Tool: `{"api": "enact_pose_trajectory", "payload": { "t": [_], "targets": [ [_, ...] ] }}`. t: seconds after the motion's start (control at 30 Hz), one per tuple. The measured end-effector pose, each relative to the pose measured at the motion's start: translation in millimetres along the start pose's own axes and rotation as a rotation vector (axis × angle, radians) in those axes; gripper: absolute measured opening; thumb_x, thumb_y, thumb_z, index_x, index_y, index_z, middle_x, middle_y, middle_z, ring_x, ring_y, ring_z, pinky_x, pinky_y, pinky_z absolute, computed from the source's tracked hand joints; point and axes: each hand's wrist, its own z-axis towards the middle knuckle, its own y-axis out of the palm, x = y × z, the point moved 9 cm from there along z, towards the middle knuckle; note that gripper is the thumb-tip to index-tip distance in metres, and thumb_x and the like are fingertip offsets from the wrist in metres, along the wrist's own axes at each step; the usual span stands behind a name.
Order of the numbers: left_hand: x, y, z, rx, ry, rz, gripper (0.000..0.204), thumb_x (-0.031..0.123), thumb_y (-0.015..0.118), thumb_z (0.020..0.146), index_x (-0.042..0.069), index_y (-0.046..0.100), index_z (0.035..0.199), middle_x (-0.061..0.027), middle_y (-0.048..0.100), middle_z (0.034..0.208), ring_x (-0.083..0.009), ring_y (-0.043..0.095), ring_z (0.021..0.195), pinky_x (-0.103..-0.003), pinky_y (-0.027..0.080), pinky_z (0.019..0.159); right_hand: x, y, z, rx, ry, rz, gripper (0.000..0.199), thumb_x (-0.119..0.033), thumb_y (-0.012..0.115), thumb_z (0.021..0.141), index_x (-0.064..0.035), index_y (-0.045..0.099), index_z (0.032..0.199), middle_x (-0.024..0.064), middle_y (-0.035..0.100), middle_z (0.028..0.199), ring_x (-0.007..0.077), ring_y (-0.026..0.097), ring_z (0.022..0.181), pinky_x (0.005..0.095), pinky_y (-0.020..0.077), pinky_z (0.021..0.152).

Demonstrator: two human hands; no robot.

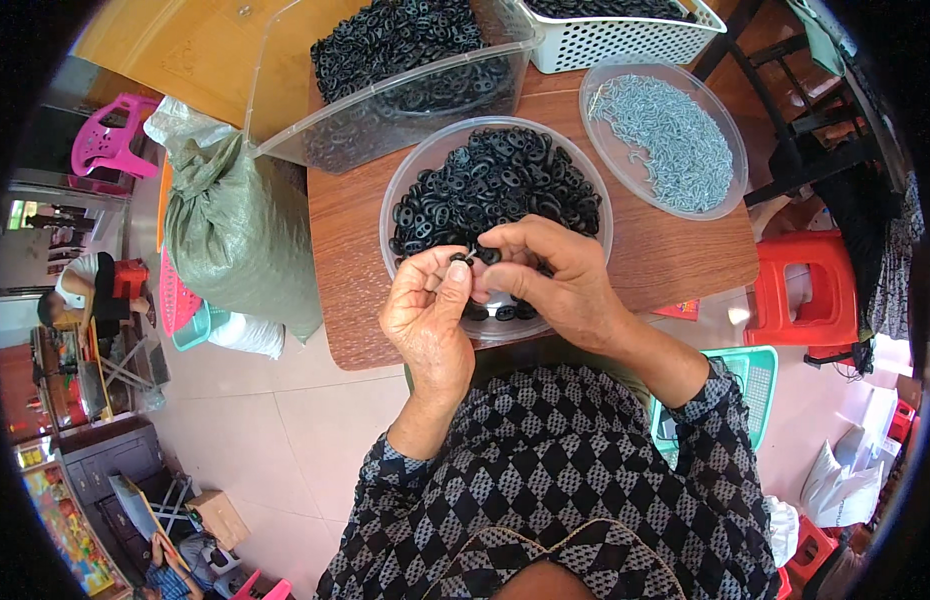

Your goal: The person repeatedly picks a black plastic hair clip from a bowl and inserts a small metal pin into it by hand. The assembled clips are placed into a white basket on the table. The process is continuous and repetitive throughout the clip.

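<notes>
Black-and-grey diamond-patterned shirt (525, 440) fills the lower middle, worn by the person looking down. Just beyond it the two hands meet: the left hand (430, 325) pinches a small black piece (461, 260) between thumb and finger, and the right hand (565, 285) grips what looks like a second piece (490, 256) at its fingertips. A pale sliver shows between them, perhaps a screw, too small to be sure. Both are held over the near part of a clear round bowl (425, 152), heaped with loose black pieces (495, 185). The bowl stands on a brown table (350, 290). Farther right, a plate (613, 165) is thickly spread with silvery screws (680, 140); behind the bowl are a clear box (325, 115) and a white basket (625, 50), both holding more black pieces. Judging by these stocks, the joining in hand is unfinished and much remains; whether any piece in the bowl is done cannot be told. Beyond the table stand a tied green sack (235, 230) at left and a red stool (805, 290) at right, with a pink chair (110, 135) farther off
</notes>
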Motion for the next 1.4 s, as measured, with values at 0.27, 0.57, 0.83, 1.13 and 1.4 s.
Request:
{"api": "enact_pose_trajectory", "payload": {
  "t": [0.27, 0.57, 0.83, 1.13, 1.4],
  "targets": [
    [-5.3, 1.3, -0.8, -0.009, -0.059, -0.054, 0.01, 0.0, 0.055, 0.087, -0.005, 0.056, 0.095, -0.0103, 0.063, 0.079, -0.0122, 0.058, 0.065, -0.023, 0.049, 0.059, -14.2, -5.6, -0.5, 0.038, -0.23, -0.207, 0.009, -0.005, 0.062, 0.077, -0.0013, 0.063, 0.085, 0.0061, 0.057, 0.071, 0.0184, 0.054, 0.067, 0.0288, 0.0432, 0.063],
    [-3.3, -1.1, -2.7, 0.027, -0.027, 0.0, 0.01, 0.002, 0.057, 0.086, -0.005, 0.056, 0.092, -0.0112, 0.061, 0.079, -0.0133, 0.057, 0.062, -0.025, 0.049, 0.054, 11.2, -0.2, 2.3, -0.115, 0.174, 0.022, 0.01, -0.005, 0.062, 0.08, 0.0007, 0.064, 0.087, 0.004, 0.059, 0.078, 0.0078, 0.053, 0.068, 0.0219, 0.0417, 0.06],
    [-1.4, 2.1, 0.1, 0.001, -0.014, -0.012, 0.01, 0.001, 0.056, 0.087, -0.004, 0.056, 0.096, -0.0094, 0.063, 0.08, -0.011, 0.058, 0.065, -0.022, 0.049, 0.059, 9.7, 3.5, 3.0, -0.06, 0.091, 0.023, 0.009, -0.004, 0.059, 0.08, 0.0012, 0.063, 0.086, 0.0043, 0.061, 0.078, 0.0083, 0.056, 0.073, 0.0244, 0.0454, 0.064],
    [-5.9, 0.4, 1.3, 0.008, -0.066, -0.06, 0.013, -0.002, 0.055, 0.085, -0.005, 0.056, 0.098, -0.01, 0.063, 0.077, -0.0116, 0.058, 0.063, -0.022, 0.049, 0.058, 16.7, -6.6, 0.5, 0.018, 0.127, 0.077, 0.013, -0.003, 0.06, 0.08, 0.0035, 0.064, 0.091, 0.0039, 0.062, 0.081, 0.0073, 0.057, 0.075, 0.0213, 0.0458, 0.065],
    [-4.9, 1.0, -0.3, -0.014, -0.069, 0.027, 0.018, -0.004, 0.057, 0.082, -0.007, 0.057, 0.1, -0.0109, 0.063, 0.076, -0.0125, 0.06, 0.062, -0.023, 0.05, 0.056, 23.5, -12.4, 1.1, 0.014, 0.286, 0.18, 0.016, -0.005, 0.06, 0.08, 0.0022, 0.065, 0.093, 0.0024, 0.064, 0.077, 0.0068, 0.056, 0.068, 0.0204, 0.0453, 0.061]
  ]
}}
